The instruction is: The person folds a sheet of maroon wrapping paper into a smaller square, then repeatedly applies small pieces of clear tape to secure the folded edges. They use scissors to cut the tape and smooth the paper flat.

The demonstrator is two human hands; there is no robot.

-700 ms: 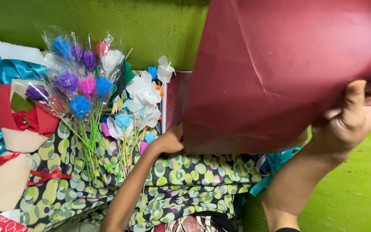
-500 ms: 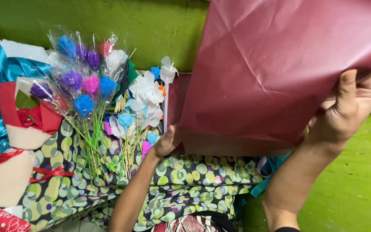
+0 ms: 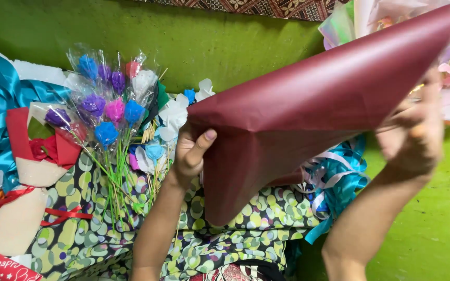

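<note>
Green floor under patterned cloth; both hands, left and right, grip a maroon paper sheet; wrapped flowers lie left.

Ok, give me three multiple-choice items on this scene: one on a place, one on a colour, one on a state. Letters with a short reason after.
1. Where do the wrapped flowers lie relative to the left hand?
A. To its left in the picture
B. Under the right hand
C. On top of the sheet

2. What colour is the paper sheet held by both hands?
A. Teal
B. Dark red
C. White

3. How does the left hand hold the sheet?
A. Flat palm resting on top, fingers spread
B. Not touching it
C. Gripping its edge, thumb on the front

Answers:
1 A, the cellophane-wrapped stems lie on the patterned cloth, left of the left hand.
2 B, the sheet is maroon; the teal belongs to the ribbon beneath.
3 C, the thumb presses the sheet's left edge, while the blurred right hand holds the other side.
</note>
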